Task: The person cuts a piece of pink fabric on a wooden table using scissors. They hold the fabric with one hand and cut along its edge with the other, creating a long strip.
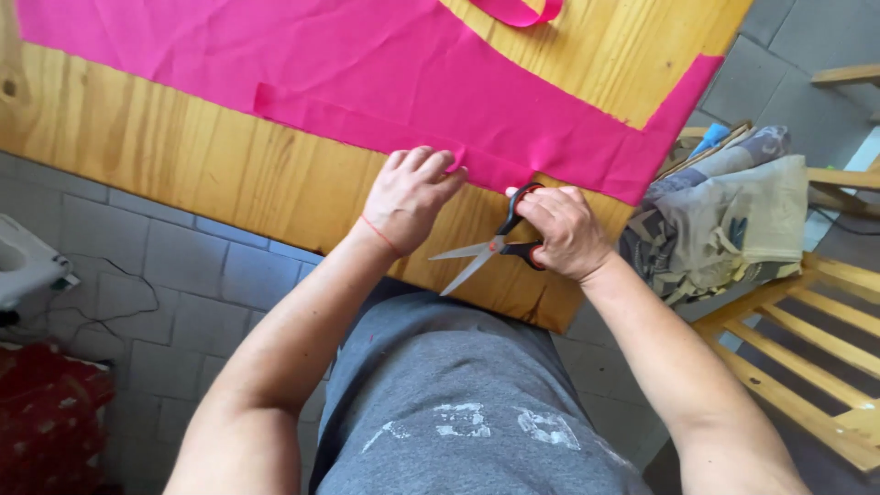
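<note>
Right hand (564,231) grips the scissors (495,247), blades parted, pointing toward 8 o'clock. Left hand (410,197), fingers curled, pins the pink fabric (385,82) edge flat at 12 o'clock on the wooden table (183,165), steadying it.

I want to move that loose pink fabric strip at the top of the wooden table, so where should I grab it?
Pinch the looped end of the pink fabric strip from the near side, across the bare wooden table. That curved loop lies apart from the large pink cloth, so fingers can close on it alone; the rest runs out of view.
</note>
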